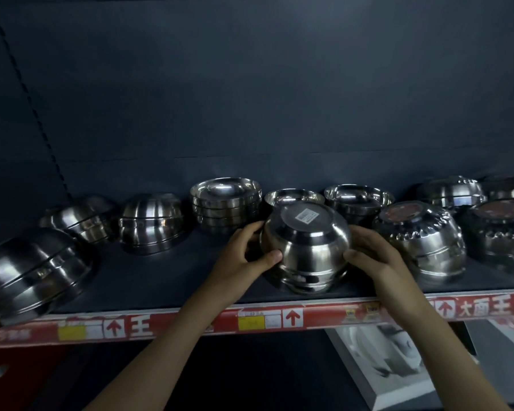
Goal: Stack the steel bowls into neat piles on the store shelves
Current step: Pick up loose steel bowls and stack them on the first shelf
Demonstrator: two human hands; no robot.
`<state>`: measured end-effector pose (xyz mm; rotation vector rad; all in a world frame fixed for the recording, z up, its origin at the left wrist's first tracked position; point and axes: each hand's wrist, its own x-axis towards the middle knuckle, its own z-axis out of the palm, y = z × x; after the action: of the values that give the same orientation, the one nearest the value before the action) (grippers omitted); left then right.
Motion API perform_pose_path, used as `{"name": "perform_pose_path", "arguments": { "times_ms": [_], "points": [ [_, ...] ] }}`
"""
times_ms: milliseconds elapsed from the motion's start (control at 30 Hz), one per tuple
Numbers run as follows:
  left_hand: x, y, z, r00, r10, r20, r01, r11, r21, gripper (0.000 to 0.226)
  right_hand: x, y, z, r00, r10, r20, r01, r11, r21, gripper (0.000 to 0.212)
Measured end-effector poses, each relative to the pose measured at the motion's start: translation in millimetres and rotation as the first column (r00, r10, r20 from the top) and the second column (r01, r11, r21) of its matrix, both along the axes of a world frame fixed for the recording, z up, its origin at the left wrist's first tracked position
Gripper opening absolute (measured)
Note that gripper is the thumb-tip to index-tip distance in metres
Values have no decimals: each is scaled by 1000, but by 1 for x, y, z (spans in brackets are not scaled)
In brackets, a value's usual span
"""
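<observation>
— Where's that upturned bowl stack [306, 247] sitting?

— Near the front edge of the shelf [166, 280], mid-way along — left hand [244, 256] and right hand [377, 256] both clasp its sides.

— Tricky to hold?

— Light and stiff, I'd guess, but polished steel looks slippery — better gripped low, by the rims, than on the curved flanks.

On the shelf [166, 280], an upturned bowl pile [306, 250] sits near the front edge between the left hand [244, 256] and right hand [374, 256]. Behind it stand upright stacks [226, 203]; further upturned piles lie left [152, 223] and right [422, 238].
</observation>
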<state>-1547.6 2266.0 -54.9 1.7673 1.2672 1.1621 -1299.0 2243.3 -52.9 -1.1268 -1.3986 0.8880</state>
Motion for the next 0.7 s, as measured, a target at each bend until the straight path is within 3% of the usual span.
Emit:
{"name": "perform_pose_path", "arguments": {
  "times_ms": [267,433,567,700],
  "points": [
    [-32,-40,31,995,71,69,-78,991,105,68,-38,-27,31,994,13,105,-24,994,110,57],
    [-76,-59,31,981,192,36,-195,972,133,72,-82,-26,42,991,64,116,-81,985,151,60],
    [-99,-73,22,949,304,-87,-288,943,165,78,-110,-16,41,956,170,241,-208,968,140,76],
    [-116,-83,14,925,379,-16,-370,911,184,87,-138,-8,30,920,172,353,-265,935,237,94]
  ]
}}
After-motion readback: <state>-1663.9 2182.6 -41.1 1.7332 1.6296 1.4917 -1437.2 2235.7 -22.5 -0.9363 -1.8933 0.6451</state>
